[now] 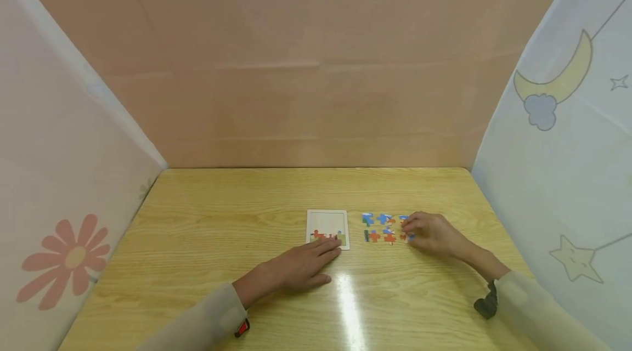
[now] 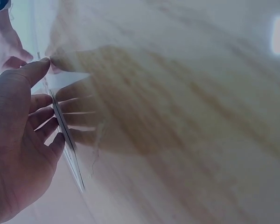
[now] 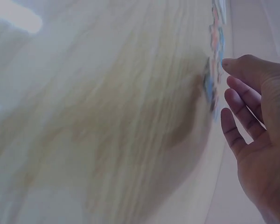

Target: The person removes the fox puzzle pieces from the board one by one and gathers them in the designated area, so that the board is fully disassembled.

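Head view: the left hand lay straight-fingered across the puzzle tray. The right hand, half spread, hung at three o'clock from the puzzle pieces.

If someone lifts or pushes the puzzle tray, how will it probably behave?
The puzzle tray looks thin and straight-edged, so it is probably stiff and light. Lying flat on the shiny table, it would likely slide rather than tip. The pieces inside might fall out if it tilts steeply.

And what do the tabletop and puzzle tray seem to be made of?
Tabletop: wood or wood-look laminate, glossy; it shows grain and a bright reflection.
Puzzle tray: perhaps thin wood, fairly matte, judging by its pale, even floor; card is possible.
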Available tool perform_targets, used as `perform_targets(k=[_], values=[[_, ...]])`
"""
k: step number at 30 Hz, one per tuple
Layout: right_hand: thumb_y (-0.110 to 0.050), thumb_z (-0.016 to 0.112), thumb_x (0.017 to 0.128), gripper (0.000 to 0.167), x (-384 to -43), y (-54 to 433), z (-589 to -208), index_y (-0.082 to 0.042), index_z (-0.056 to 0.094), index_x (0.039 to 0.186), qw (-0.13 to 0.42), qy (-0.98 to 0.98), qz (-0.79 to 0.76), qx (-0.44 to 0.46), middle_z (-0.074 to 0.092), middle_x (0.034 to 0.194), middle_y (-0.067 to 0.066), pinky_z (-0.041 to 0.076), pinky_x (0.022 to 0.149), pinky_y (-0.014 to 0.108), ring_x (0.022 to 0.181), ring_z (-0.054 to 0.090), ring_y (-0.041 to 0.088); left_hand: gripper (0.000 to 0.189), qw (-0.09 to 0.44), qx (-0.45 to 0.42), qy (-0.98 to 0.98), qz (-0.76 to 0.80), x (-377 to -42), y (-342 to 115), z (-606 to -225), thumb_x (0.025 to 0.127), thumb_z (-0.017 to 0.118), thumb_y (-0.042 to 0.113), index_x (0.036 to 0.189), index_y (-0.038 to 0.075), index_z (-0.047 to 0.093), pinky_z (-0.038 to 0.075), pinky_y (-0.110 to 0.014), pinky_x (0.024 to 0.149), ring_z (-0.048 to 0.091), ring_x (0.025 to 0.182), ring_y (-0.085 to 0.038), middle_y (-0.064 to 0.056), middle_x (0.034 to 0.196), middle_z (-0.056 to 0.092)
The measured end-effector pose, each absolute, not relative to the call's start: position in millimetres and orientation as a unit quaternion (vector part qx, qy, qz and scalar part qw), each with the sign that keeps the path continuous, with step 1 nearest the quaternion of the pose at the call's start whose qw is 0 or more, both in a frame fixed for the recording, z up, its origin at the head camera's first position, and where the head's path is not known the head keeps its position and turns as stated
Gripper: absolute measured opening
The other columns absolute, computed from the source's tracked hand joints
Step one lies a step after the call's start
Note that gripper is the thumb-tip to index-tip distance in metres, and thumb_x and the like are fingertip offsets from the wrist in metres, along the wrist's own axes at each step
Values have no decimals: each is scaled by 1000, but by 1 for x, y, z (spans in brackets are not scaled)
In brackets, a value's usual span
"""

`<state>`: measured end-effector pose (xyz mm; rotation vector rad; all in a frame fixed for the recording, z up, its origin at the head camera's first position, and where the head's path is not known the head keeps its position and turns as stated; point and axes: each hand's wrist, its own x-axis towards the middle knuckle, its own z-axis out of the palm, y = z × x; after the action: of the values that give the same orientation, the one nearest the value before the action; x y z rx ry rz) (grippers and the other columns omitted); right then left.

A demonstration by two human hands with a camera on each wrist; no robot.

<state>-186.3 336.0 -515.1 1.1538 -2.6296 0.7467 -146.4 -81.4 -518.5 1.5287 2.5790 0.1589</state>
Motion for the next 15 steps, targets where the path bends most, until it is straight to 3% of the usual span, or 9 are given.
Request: perform_targets(k=[8, 15], values=[[12, 87, 76, 32, -203, 309, -509, -1, 80, 105, 65, -855, 309, 412, 76, 105, 10, 57, 57, 30, 73, 68, 21, 68, 65, 507, 858, 51, -145, -81, -518, 114, 46, 44, 168, 6, 28, 28, -38, 129, 23, 162, -24, -9, 176, 23], [11, 84, 82, 29, -215, 283, -500, 1, 77, 109, 23, -843, 344, 412, 76, 109, 11, 64, 73, 47, 90, 74, 31, 69, 50, 518, 853, 43, -147, -81, -520, 114, 45, 45, 168, 5, 28, 26, -38, 130, 22, 162, -26, -11, 175, 24]])
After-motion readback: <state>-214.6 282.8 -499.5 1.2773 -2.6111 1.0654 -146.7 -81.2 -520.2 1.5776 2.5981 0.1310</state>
